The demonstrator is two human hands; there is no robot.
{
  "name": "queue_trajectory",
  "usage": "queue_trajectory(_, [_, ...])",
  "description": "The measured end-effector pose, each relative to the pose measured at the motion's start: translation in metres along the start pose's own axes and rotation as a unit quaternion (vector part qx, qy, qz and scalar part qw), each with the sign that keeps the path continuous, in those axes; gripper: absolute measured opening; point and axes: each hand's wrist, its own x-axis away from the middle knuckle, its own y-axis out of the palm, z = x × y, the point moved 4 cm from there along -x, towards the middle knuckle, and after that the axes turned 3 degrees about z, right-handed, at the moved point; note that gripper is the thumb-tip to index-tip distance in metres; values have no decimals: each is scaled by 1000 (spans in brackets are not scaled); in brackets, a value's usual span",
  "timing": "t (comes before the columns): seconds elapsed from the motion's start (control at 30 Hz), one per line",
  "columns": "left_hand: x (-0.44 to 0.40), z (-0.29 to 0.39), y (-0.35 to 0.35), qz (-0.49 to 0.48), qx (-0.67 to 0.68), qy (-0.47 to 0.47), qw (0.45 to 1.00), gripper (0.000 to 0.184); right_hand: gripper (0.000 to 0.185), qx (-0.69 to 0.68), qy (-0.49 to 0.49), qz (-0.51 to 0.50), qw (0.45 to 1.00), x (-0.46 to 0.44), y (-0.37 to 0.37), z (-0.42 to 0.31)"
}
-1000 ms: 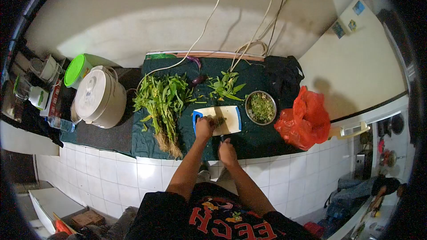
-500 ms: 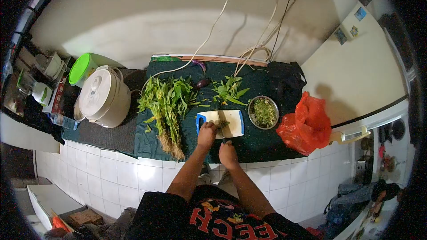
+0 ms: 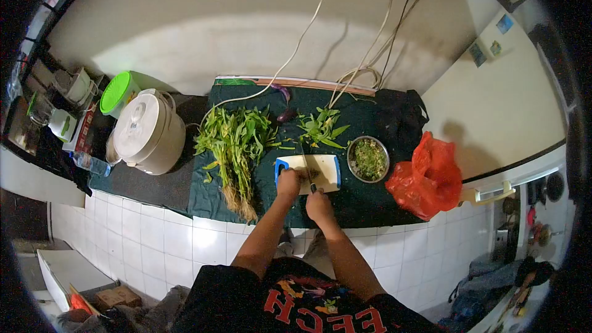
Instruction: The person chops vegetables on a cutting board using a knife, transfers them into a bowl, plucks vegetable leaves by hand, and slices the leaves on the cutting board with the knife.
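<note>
My right hand [image 3: 319, 205] grips a kitchen knife [image 3: 310, 176] by its dark handle, the thin blade pointing away from me across a white cutting board [image 3: 327, 172] with blue ends. On the board's left part, my left hand [image 3: 288, 184] is closed beside the blade; what its fingers press on is mostly hidden. Small greenish-brown pieces lie near those fingertips. Right of the board stands a metal bowl [image 3: 368, 159] of chopped greens. A large bunch of leafy greens [image 3: 237, 142] with roots lies to the left, and loose leafy sprigs [image 3: 322, 127] lie behind the board.
Two purple eggplants [image 3: 285, 115] lie near the wall. A red plastic bag [image 3: 425, 176] sits at the table's right end, by a dark bag [image 3: 401, 114]. To the left stand a white rice cooker [image 3: 148, 131] and a green-lidded container [image 3: 117, 94]. A white cable [image 3: 296, 49] hangs down the wall.
My right hand and the knife handle have shifted slightly up toward the board. My left hand stays at the board's left side. The whole view has moved a little.
</note>
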Motion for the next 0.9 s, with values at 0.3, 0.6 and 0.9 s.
queue_trajectory(0.3, [15,17,-36,11,33,2,999,16,37,-39,77,5,996,24,38,28])
queue_trajectory(0.6, [28,21,-41,16,53,89,994,18,37,73,-83,18,994,10,4,-11])
queue_trajectory(0.9, [33,42,-63,-23,3,110,994,19,37,-17,23,8,1000,-5,7,-2])
